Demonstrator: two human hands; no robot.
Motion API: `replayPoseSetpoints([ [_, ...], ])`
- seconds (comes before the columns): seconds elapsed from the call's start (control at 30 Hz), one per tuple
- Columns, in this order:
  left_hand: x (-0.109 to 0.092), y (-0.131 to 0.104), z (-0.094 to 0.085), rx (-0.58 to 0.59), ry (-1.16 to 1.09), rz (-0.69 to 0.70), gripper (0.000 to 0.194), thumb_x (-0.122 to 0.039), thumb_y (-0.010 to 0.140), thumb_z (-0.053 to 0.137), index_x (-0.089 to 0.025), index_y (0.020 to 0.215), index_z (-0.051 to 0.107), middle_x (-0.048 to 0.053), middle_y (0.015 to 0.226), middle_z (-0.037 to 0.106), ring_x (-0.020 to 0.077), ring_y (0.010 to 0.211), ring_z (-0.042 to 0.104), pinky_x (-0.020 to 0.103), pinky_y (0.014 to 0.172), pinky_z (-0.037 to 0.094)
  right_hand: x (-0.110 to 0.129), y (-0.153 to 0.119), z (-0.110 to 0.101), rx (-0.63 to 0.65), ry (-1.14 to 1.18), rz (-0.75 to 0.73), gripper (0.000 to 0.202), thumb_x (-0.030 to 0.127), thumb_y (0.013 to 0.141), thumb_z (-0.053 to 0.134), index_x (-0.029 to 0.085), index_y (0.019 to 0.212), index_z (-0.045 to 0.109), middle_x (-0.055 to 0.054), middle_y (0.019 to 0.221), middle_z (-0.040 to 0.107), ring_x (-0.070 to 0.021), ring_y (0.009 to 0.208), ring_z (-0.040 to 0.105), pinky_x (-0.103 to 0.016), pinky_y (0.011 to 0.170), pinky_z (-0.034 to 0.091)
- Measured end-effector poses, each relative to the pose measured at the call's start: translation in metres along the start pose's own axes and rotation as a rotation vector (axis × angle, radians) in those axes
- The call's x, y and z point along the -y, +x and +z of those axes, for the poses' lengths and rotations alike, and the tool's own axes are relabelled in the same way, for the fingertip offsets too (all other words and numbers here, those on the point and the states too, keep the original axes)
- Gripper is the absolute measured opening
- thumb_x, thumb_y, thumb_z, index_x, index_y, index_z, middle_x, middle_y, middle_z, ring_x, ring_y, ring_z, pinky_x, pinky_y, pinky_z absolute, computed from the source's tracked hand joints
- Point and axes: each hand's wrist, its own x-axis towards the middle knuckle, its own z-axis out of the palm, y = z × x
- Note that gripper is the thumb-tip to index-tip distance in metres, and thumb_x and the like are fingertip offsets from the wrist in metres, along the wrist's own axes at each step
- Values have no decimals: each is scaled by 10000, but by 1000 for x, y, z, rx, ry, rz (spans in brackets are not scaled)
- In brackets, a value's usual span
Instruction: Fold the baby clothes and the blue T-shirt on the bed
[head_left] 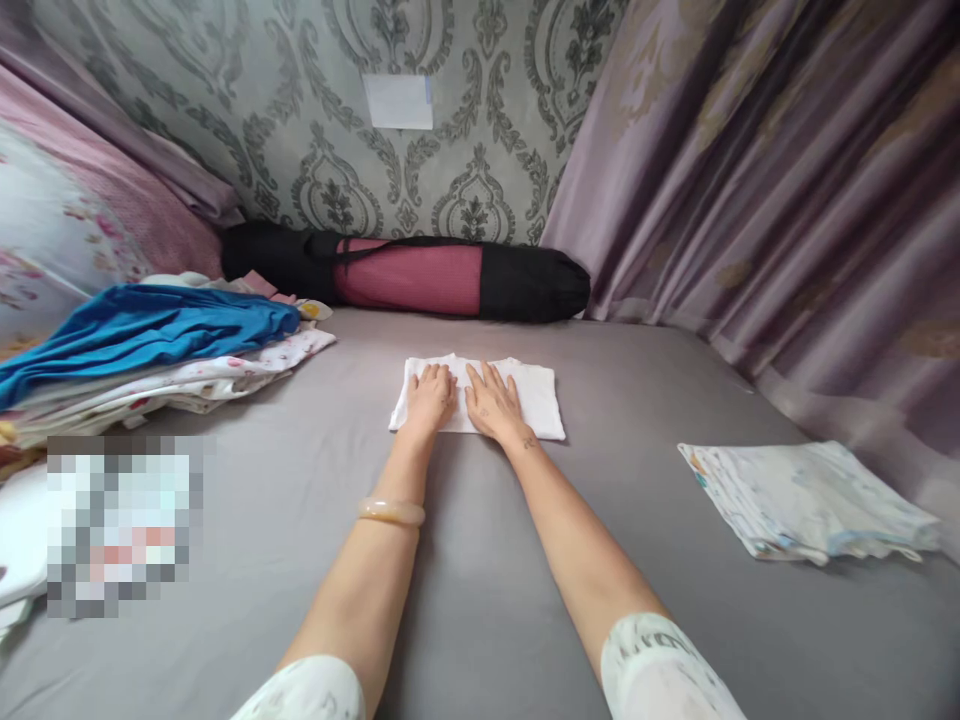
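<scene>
A folded white cloth (541, 400) lies flat on the grey bed sheet (480, 580), its long side running left to right. On its left half rests my left hand (432, 396), palm down with the fingers stretched forward. Close beside it, my right hand (493, 400) presses on the middle of the cloth, fingers spread. Neither hand grips the fabric. What kind of item the cloth is cannot be made out, as both hands cover part of it.
At the left lies a heap of clothes with a blue garment (172, 325) on top. A folded patterned cloth stack (810, 500) is at the right. Along the wall lies a black and pink bag (409, 278). Purple curtains (690, 170) hang at the right.
</scene>
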Motion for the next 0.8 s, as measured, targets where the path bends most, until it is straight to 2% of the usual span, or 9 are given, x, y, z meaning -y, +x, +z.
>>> replayPoseSetpoints([
  [0.07,-6,0,0,-10,29,-11,468,-330,1019,261,-134,1408,434,157,1530,405,270,1446,305,509,1169,225,-6,-1,-4,-52,-6,37,541,318,1006,299,194,1532,330,-122,1614,251,-269,1489,183,-520,1184,75],
  [0.13,-10,0,1,40,45,-20,522,-392,1022,239,-152,1461,388,131,1577,335,270,1482,231,520,1186,190,-13,-3,-6,-71,-12,86,537,328,1008,300,178,1520,354,-133,1609,258,-288,1491,165,-540,1181,60],
  [0.23,-12,1,3,168,58,-44,576,-451,1017,219,-162,1495,358,121,1604,277,286,1496,190,527,1191,176,-19,-6,-4,-21,-2,126,536,364,1010,297,179,1504,389,-132,1602,277,-305,1480,194,-552,1173,107],
  [0.3,-11,1,4,200,66,-47,596,-465,1015,207,-156,1507,341,123,1613,253,295,1498,179,528,1193,164,-20,-7,-2,-7,-3,134,534,374,1009,296,193,1502,392,-120,1604,278,-304,1477,202,-552,1170,123],
  [0.5,-7,1,6,147,76,-4,584,-461,1010,236,-141,1474,390,144,1584,315,307,1480,231,551,1180,192,-21,-6,-4,0,13,135,526,374,1011,296,200,1498,392,-112,1604,280,-285,1477,204,-540,1174,113],
  [0.67,-2,0,2,-41,115,-79,558,-415,1010,231,-109,1426,441,163,1552,370,300,1479,234,557,1196,136,-32,-5,-8,-55,15,247,559,364,1025,239,126,1523,323,-137,1613,242,-256,1494,154,-513,1189,61],
  [0.8,4,0,3,32,109,-142,544,-422,999,250,-108,1370,494,183,1544,375,323,1468,258,564,1183,177,-38,-5,-5,-25,8,311,600,395,1020,233,66,1513,328,-162,1605,249,-280,1486,177,-514,1192,58],
])
